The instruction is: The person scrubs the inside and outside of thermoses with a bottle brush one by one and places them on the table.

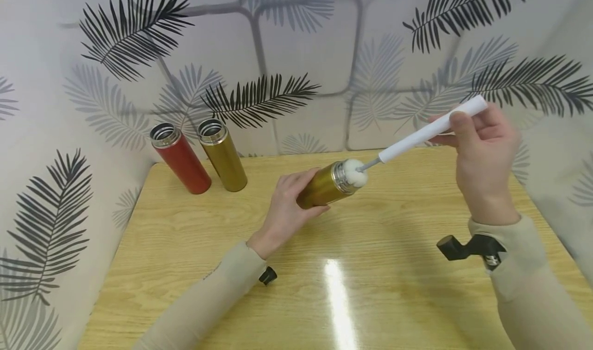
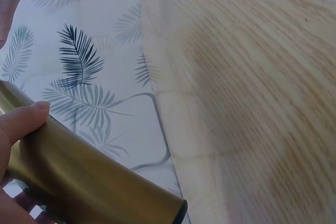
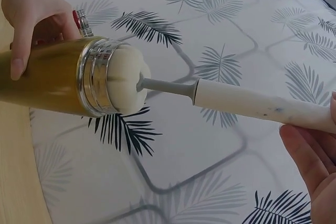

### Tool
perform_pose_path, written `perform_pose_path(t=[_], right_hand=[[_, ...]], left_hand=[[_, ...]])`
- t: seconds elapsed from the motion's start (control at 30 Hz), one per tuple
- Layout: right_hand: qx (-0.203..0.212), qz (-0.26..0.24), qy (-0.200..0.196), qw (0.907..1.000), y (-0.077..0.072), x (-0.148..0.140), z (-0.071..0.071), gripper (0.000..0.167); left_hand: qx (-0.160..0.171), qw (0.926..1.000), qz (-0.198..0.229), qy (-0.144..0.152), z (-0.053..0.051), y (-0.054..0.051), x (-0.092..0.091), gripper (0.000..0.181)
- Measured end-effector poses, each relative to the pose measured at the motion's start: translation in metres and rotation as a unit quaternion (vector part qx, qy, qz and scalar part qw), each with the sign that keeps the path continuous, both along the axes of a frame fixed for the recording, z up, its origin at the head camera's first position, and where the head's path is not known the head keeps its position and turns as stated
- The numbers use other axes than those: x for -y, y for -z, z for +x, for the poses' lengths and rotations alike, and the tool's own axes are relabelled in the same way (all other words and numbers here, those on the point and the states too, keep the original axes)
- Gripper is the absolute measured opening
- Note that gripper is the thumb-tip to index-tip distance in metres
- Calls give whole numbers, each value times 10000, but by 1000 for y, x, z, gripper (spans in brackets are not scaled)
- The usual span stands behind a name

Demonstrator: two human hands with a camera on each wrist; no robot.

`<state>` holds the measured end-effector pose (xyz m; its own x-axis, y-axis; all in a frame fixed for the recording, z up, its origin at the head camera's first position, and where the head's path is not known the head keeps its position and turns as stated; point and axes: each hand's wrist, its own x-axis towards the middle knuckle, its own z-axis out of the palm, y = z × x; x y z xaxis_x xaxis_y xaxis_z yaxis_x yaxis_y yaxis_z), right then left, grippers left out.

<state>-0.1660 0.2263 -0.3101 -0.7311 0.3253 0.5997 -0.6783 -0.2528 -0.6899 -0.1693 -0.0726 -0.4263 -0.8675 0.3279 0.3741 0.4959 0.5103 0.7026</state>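
My left hand (image 1: 289, 203) grips a gold flask (image 1: 319, 189) around its body, tilted with its open mouth to the right. In the right wrist view the flask's silver threaded neck (image 3: 97, 77) shows clearly. A white sponge head (image 3: 126, 80) sits in that mouth, part of it bulging out. It belongs to a bottle brush with a grey stem and a white handle (image 1: 433, 128). My right hand (image 1: 486, 154) pinches the handle near its far end, thumb on top. In the left wrist view the flask's dark base (image 2: 181, 212) points away from the hand.
A red flask (image 1: 185, 164) and a second gold flask (image 1: 225, 162) stand uncapped at the back left of the wooden table (image 1: 194, 237). Right behind the table rises a wall (image 1: 306, 46) with a leaf pattern.
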Motion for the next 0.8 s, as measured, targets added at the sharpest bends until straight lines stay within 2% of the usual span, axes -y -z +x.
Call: perform_pose_path(t=[0.2, 0.43, 0.53, 0.6, 0.8], right_hand=[[-119, 121, 71, 9998, 0, -7, 1, 23], [-330, -356, -441, 9979, -2, -12, 1, 28], [-373, -383, -599, 9968, -1, -13, 0, 29], [-401, -380, -686, 9961, -1, -14, -1, 28], [-397, -552, -793, 9945, -1, -17, 0, 26]], left_hand=[[-122, 9999, -11, 25, -2, -2, 1, 77], [-243, 9995, -30, 207, -9, -9, 6, 76], [-178, 9995, -107, 239, -13, -13, 10, 77], [-9, 9995, -192, 233, -13, -15, 11, 79], [286, 9985, -322, 329, -10, -15, 14, 81]])
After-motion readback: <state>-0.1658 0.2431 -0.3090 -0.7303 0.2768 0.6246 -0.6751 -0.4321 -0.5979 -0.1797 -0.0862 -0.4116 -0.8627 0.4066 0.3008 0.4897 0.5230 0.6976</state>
